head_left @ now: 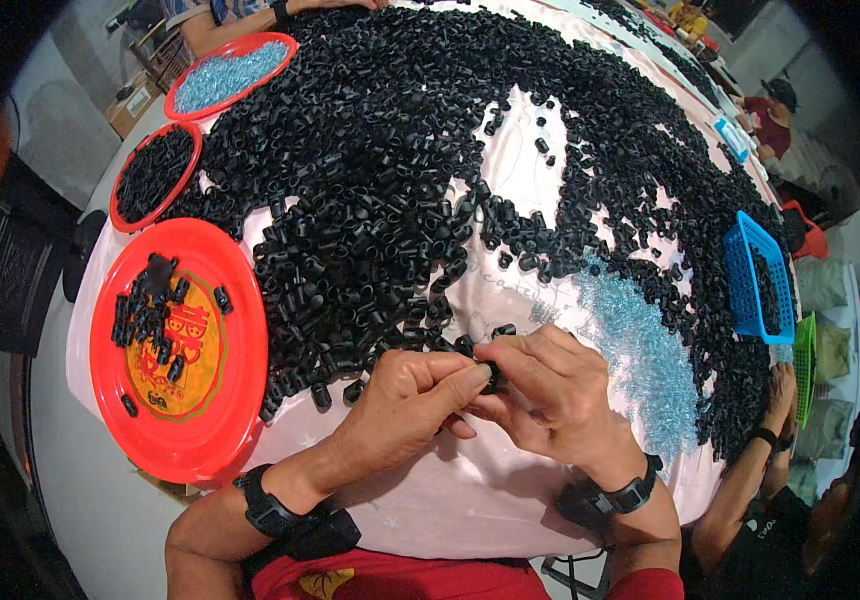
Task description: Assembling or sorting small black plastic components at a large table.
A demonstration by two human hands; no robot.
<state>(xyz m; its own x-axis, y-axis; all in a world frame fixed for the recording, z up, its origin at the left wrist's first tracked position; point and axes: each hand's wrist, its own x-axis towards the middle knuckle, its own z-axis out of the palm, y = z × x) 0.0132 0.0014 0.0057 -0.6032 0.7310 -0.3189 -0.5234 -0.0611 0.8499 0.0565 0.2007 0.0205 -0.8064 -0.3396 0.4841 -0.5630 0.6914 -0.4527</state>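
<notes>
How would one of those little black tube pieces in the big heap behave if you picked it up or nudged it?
Each black piece looks like a short moulded plastic tube, so probably stiff and light. The rounded shape suggests it could roll when nudged; strays lie scattered off the heap. The left hand and right hand pinch one at the fingertips, so it is probably fiddly to grip.

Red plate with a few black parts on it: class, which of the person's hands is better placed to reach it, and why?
Left. The left hand is nearer the red plate, which lies on the person's left; the right hand, pinching the same small black part, would have to cross over.
</notes>
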